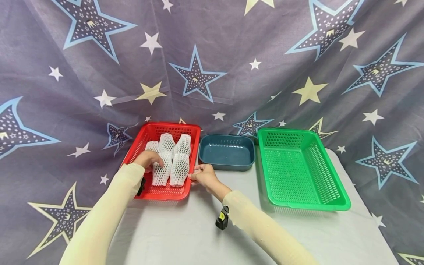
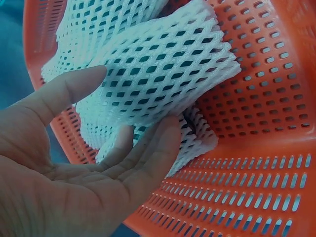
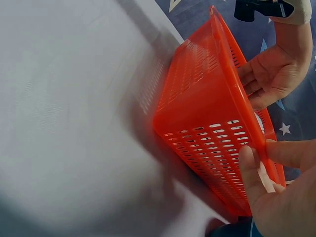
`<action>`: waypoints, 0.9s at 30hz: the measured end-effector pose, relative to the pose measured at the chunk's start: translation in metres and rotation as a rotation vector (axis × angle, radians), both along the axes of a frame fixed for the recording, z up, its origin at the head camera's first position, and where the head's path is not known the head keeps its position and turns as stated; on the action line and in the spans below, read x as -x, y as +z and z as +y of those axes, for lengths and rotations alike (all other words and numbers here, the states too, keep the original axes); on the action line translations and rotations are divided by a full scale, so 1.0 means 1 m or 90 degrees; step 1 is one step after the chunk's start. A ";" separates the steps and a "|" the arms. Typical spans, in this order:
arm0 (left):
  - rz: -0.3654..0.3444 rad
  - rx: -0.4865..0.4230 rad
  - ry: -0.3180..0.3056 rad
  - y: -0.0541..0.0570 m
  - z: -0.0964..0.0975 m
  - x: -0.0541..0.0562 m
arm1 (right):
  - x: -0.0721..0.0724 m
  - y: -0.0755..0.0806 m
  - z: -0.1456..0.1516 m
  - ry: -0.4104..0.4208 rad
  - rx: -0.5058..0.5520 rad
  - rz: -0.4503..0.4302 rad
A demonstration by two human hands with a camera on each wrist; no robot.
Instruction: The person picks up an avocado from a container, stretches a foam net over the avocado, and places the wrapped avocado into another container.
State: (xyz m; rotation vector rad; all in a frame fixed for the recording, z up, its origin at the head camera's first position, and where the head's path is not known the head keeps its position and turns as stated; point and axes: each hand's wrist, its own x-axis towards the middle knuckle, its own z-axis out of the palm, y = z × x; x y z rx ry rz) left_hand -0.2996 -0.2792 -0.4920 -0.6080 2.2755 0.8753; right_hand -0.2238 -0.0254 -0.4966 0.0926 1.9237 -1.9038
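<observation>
Several white foam-net sleeves point(image 1: 180, 169), dark in the gaps of their mesh, lie in a red plastic basket point(image 1: 162, 195). My left hand point(image 1: 149, 160) reaches into the basket at the left-hand sleeves. In the left wrist view its thumb and fingers are spread apart, fingertips right at the side of one foam-net sleeve point(image 2: 168, 64); another sleeve lies partly hidden behind those fingers. My right hand point(image 1: 206, 176) pinches the basket's right rim between thumb and fingers, as the right wrist view shows at the rim point(image 3: 256, 143).
A dark blue-green rectangular dish point(image 1: 227, 154) stands just right of the red basket. Farther right is a large green perforated basket point(image 1: 306, 205). All stand on a white-covered table point(image 1: 185, 232), with a star-patterned cloth point(image 1: 225, 106) hanging behind.
</observation>
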 end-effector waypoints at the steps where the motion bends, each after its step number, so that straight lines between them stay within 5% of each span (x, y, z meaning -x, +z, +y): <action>1: 0.002 -0.005 0.003 0.009 0.005 -0.006 | 0.000 0.000 0.000 0.000 0.001 0.001; 5: 0.000 -0.030 0.019 0.028 0.014 -0.019 | 0.000 -0.001 0.000 0.000 0.000 0.002; 11: 0.011 -0.018 0.038 0.020 0.014 -0.014 | 0.000 -0.003 -0.001 0.001 -0.008 0.002; 15: -0.012 -0.017 0.041 -0.011 -0.004 0.009 | 0.000 -0.003 -0.001 0.000 -0.005 0.003; 17: -0.025 -0.025 0.029 -0.043 -0.024 0.032 | 0.000 -0.004 -0.001 -0.001 -0.004 0.002; 20: -0.023 -0.008 0.009 -0.058 -0.032 0.043 | 0.001 -0.005 -0.001 -0.003 -0.003 -0.001; 22: -0.005 0.012 0.005 -0.047 -0.024 0.035 | 0.001 -0.006 -0.001 -0.004 0.001 -0.006; 24: 0.016 0.035 0.016 -0.018 -0.003 0.015 | 0.002 -0.005 -0.001 -0.005 0.004 -0.013; 27: 0.037 0.037 0.026 0.007 0.012 -0.003 | 0.002 -0.005 -0.001 -0.006 0.010 -0.029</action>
